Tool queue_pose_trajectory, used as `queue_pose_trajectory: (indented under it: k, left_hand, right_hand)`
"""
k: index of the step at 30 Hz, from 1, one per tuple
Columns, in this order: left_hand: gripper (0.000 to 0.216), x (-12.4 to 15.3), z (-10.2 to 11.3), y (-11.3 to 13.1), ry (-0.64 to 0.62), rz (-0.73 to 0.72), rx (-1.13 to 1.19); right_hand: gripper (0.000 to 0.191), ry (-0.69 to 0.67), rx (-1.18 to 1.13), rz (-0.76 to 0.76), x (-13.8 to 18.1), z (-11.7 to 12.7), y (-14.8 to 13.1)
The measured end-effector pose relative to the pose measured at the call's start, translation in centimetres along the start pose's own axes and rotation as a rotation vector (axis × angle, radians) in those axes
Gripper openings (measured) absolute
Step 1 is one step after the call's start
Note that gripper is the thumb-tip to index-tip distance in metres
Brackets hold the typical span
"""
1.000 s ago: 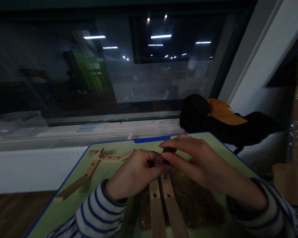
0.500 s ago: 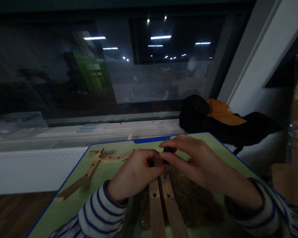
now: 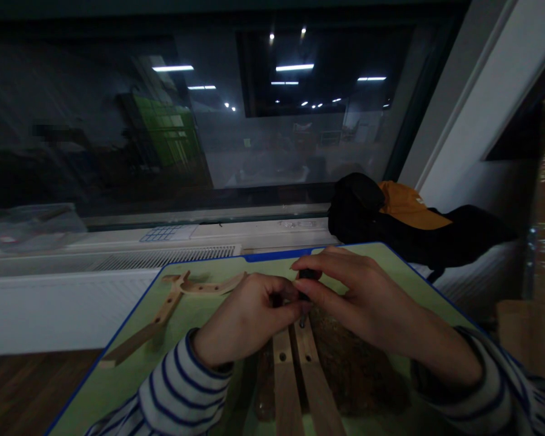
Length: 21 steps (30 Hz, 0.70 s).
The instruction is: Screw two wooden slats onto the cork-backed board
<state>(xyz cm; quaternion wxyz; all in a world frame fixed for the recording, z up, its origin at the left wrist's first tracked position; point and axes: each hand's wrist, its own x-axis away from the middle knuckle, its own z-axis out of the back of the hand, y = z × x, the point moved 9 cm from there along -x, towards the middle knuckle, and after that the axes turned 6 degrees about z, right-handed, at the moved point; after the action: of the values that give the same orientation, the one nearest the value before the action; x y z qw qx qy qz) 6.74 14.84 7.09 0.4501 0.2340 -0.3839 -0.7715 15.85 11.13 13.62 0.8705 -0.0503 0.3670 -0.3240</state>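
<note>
Orange cap lies beyond; left hand and right hand pinch a half-hidden tool.

Room opens left of the left hand; the wooden frame seemingly bars the far side.

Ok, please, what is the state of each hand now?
Left hand: curled beside the tool; its grip cannot be told.
Right hand: closed, holding the tool.

Strips apparently on slab, frame left
</note>
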Motion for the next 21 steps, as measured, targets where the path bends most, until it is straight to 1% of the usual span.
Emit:
queue_pose_trajectory:
  k: [5, 11, 18, 21]
  left_hand:
    - [0.021, 0.06, -0.16, 0.28, -0.018, -0.028, 0.017]
    - [0.016, -0.15, 0.13, -0.09, 0.044, -0.005, 0.069]
    - [0.013, -0.08, -0.12, -0.2, 0.0, 0.022, 0.156]
    - [0.014, -0.02, -0.11, 0.0, -0.017, 0.005, 0.153]
  right_hand:
    - [0.019, -0.009, 0.032, 0.01, -0.13, -0.06, -0.08]
    - [0.019, 0.004, 0.067, 0.013, -0.18, 0.06, -0.17]
    - [0.027, 0.02, -0.029, -0.049, -0.02, 0.27, 0.18]
    - [0.024, 0.009, -0.082, -0.052, 0.06, 0.28, 0.07]
